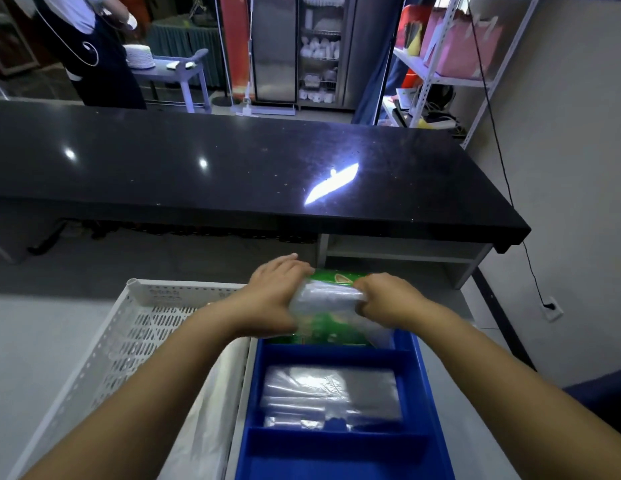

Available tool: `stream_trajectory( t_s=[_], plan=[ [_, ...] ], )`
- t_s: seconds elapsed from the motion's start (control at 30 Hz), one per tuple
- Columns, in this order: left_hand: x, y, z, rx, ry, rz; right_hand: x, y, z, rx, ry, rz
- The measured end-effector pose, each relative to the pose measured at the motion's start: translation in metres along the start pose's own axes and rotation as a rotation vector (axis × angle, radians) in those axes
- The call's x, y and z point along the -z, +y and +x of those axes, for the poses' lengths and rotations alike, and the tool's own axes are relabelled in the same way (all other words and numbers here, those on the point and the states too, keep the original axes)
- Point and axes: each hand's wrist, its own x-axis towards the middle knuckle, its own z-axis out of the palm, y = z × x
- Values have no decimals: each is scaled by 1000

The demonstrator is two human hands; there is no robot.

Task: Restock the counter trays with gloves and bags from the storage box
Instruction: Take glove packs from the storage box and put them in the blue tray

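Clear plastic packs flat in blue tray's middle compartment

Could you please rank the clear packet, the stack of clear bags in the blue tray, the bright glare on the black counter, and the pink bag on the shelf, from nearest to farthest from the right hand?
From the right hand:
1. Clear packet, gripped, just to its left.
2. Stack of clear bags, below it, in the blue tray's middle compartment.
3. Bright glare, beyond it, on the black counter.
4. Pink bag, far upper right on the shelf.

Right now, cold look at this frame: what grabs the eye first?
Both hands, left hand and right hand, grip a clear plastic pack over the far compartment of the blue tray. Beyond them the glossy black counter spans the frame; a white perforated crate sits left of the tray.
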Motion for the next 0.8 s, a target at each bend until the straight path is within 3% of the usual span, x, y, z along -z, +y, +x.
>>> stream_trajectory(
  t_s=[0.1,0.23,0.37,0.5,0.6,0.8],
  plan=[
    [-15,9,10,-76,30,15,1,0,12,-4,-141,133],
    [-41,11,26,3,168,222,-19,4,21,50,-181,22],
    [-66,3,28,34,202,262,-47,10,18,118,41,-209],
    [-72,1,30,-116,266,415,-65,15,7,218,300,-225],
    [-80,0,29,-201,232,393,-70,18,-3,302,453,-259],
    [-73,-14,20,-73,90,150,-83,20,-9,385,491,-198]
  ],
)
